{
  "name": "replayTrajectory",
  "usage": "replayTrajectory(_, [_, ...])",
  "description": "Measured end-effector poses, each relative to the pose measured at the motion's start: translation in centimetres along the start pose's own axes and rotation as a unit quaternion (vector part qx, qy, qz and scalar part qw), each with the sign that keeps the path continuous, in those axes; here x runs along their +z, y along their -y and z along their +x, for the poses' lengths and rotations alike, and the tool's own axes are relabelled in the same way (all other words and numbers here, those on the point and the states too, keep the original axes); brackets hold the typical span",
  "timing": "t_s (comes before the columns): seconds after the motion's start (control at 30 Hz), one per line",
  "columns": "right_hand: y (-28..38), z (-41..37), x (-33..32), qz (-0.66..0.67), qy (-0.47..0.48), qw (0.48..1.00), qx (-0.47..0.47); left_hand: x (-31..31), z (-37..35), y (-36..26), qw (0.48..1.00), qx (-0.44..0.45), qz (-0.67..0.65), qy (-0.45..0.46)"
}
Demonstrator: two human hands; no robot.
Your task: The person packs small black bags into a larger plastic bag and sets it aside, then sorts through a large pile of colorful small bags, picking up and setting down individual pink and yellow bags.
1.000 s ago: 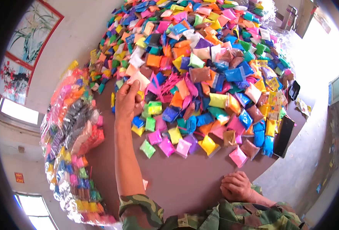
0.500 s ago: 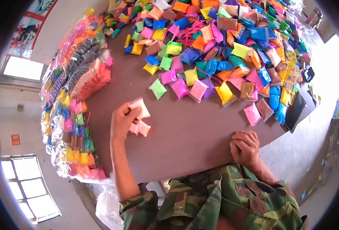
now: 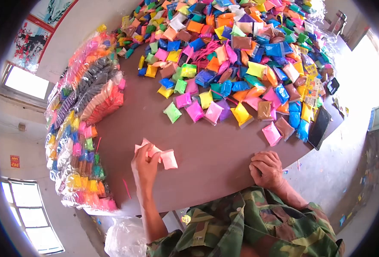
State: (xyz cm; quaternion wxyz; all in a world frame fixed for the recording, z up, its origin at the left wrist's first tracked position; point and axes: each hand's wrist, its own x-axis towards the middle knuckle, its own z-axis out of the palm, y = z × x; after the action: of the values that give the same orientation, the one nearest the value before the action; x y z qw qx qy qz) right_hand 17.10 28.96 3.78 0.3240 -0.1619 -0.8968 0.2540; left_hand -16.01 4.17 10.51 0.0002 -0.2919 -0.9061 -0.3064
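My left hand (image 3: 145, 163) is at the left of the brown table, its fingers pinched on a light pink packet (image 3: 151, 150). Another light pink packet (image 3: 169, 159) lies just right of the fingertips, overlapping or touching the held one. Part of the pink packets is hidden behind the fingers. My right hand (image 3: 266, 169) rests near the table's front edge, fingers curled in, and nothing shows in it. Beyond it lies a bright pink packet (image 3: 271, 133), beside a brown one (image 3: 284, 128).
A large heap of colourful packets (image 3: 224, 88) covers the far part of the table (image 3: 206, 150). Rows of bagged packets (image 3: 84, 124) line the left edge. A black flat object (image 3: 320, 127) and a phone (image 3: 332, 86) lie at the right. A pink strip (image 3: 126, 188) lies front left.
My left hand has moved down and slightly right, lowering the packet to the other pink ones. The view has shifted a little. My right hand remains curled at the table edge.
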Motion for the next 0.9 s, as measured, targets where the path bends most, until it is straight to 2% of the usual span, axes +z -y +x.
replayTrajectory(0.13, [0.1, 0.2, -0.1, -0.001, 0.001, 1.0, -0.003, 0.1, -1.1, -1.6, 1.0, -0.013, -0.021, -0.001])
replayTrajectory(0.27, [0.1, 0.1, -0.1, -0.003, 0.001, 1.0, -0.002, 3.5, -3.1, -1.1, 0.982, 0.153, 0.112, 0.017])
replayTrajectory(0.37, [0.1, 0.1, -0.2, -0.005, 0.001, 1.0, -0.001, 4.7, -4.2, -1.3, 0.981, 0.138, 0.135, 0.016])
replayTrajectory(0.43, [0.2, 0.1, -0.2, -0.005, 0.001, 1.0, 0.001, 5.2, -4.2, 0.1, 0.975, 0.164, 0.148, -0.008])
replayTrajectory(0.57, [0.3, 0.2, -0.2, -0.003, 0.007, 1.0, 0.009, 4.7, -4.1, 1.6, 0.971, 0.17, 0.17, -0.019])
replayTrajectory(0.7, [0.4, 1.1, -0.4, 0.025, 0.021, 0.999, 0.033, 3.8, -3.8, 0.6, 0.969, 0.176, 0.172, -0.018])
replayTrajectory(0.8, [0.7, 2.9, 0.6, 0.105, 0.058, 0.993, 0.023, 3.8, -3.0, -0.2, 0.979, 0.151, 0.133, -0.022])
replayTrajectory(0.9, [1.7, 6.9, 2.3, 0.137, 0.123, 0.982, -0.031, 4.0, 0.0, -1.6, 0.987, 0.131, 0.087, -0.025])
